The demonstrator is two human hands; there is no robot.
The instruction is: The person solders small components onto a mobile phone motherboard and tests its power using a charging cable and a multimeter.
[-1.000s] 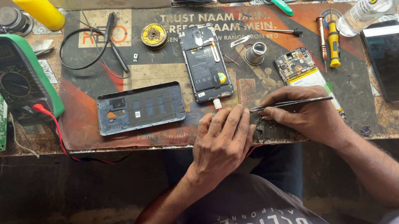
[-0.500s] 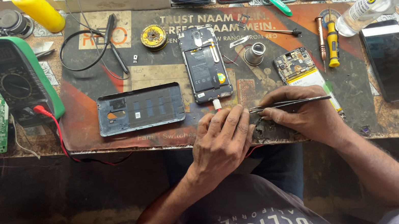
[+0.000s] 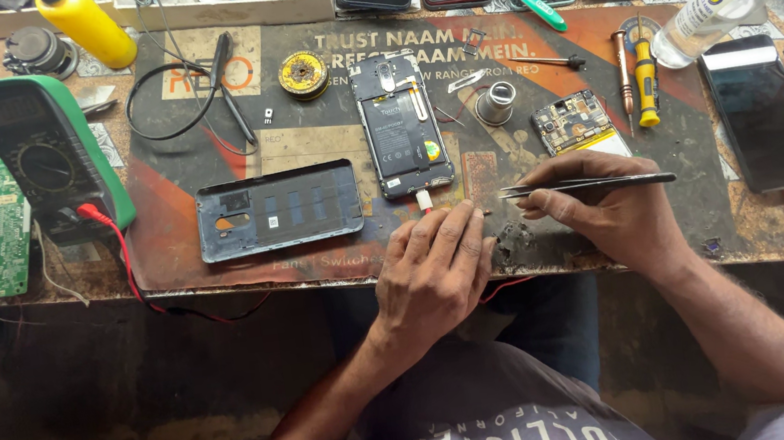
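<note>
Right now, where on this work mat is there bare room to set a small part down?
Barest patch: mat between the dark phone back cover and the black looped cable. A smaller gap lies between the steel tweezers and the black phone lying face up. Crowded: around the opened phone, the small circuit board and both hands.

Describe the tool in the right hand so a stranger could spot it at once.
Start at the opened black phone with its back removed, mid-mat. Just below and to its right, the right hand pinches thin silver metal tweezers, lying level, tips pointing toward the left hand. Unlike the yellow-handled screwdriver nearby, they are handleless, all bare metal.
</note>
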